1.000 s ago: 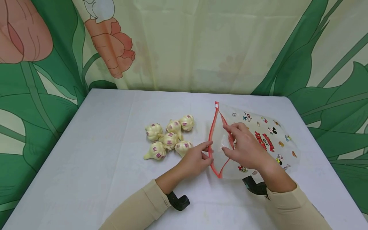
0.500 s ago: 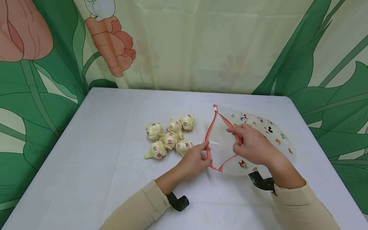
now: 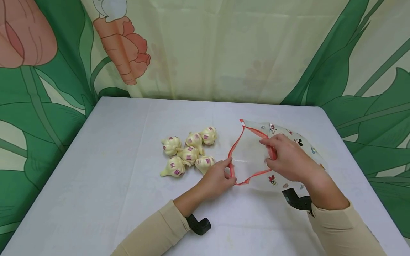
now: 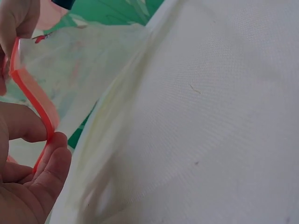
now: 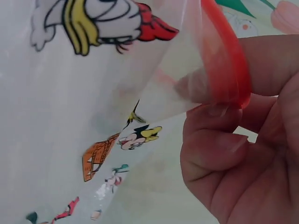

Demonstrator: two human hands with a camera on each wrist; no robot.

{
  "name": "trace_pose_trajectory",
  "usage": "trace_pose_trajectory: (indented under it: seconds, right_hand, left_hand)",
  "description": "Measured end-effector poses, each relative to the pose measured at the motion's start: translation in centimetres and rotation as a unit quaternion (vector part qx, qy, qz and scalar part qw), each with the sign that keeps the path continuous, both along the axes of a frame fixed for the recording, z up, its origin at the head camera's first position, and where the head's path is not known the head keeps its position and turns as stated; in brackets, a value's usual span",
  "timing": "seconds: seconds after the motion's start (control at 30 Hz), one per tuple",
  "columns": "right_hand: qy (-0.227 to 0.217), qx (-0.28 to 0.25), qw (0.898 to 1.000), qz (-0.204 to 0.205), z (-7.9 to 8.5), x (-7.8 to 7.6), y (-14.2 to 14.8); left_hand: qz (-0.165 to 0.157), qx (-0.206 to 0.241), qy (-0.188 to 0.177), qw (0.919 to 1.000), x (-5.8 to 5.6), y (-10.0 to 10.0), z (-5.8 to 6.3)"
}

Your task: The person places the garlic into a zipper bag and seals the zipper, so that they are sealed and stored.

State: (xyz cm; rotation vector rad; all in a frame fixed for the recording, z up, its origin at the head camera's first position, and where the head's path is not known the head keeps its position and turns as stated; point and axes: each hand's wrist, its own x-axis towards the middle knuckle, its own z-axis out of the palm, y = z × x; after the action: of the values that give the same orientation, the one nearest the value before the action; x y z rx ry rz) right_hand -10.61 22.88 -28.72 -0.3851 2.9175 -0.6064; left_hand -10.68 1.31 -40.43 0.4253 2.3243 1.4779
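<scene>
You have six garlic bulbs (image 3: 188,155) clustered on one white table (image 3: 96,170), and one clear printed bag (image 3: 250,153) to their right. Your left hand (image 3: 217,179) pinches one red edge of its mouth; your right hand (image 3: 286,158) pinches the opposite edge. Compared with a second ago, your right hand sits farther right and the mouth gapes wider; the bulbs are unmoved.

Bag (image 3: 251,151) partly behind right hand (image 3: 288,157)

My left hand (image 3: 216,180) and right hand (image 3: 288,158) are bare. I wear beige sleeves (image 3: 153,229), creased near the cuffs (image 3: 331,217), with a black, angled fitting (image 3: 200,225) at each wrist.
</scene>
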Motion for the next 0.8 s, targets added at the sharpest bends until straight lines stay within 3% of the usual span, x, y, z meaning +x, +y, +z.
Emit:
trace_pose_trajectory:
  seconds: [0.23,0.37,0.47,0.63,0.8]
  right_hand:
    - [0.005,0.048,0.999,0.010,0.5,0.3,0.2]
    - [0.023,0.070,0.997,-0.022,0.7,0.9,-0.2]
    - [0.049,0.059,0.996,-0.042,1.0,1.3,-0.4]
    - [0.078,0.040,0.996,-0.025,1.4,1.5,0.1]
    - [0.050,0.050,0.997,-0.020,1.5,1.3,0.7]
  left_hand:
    - [0.010,0.007,0.002,0.9999,0.1,0.0,-0.2]
    - [0.025,0.027,-0.004,0.9993,0.1,0.1,-0.1]
    - [0.027,0.037,-0.001,0.9990,0.1,0.0,-0.1]
    - [-0.015,0.035,0.005,0.9993,0.1,0.0,0.0]
    - [-0.038,0.018,0.009,0.9991,-0.1,0.2,0.1]
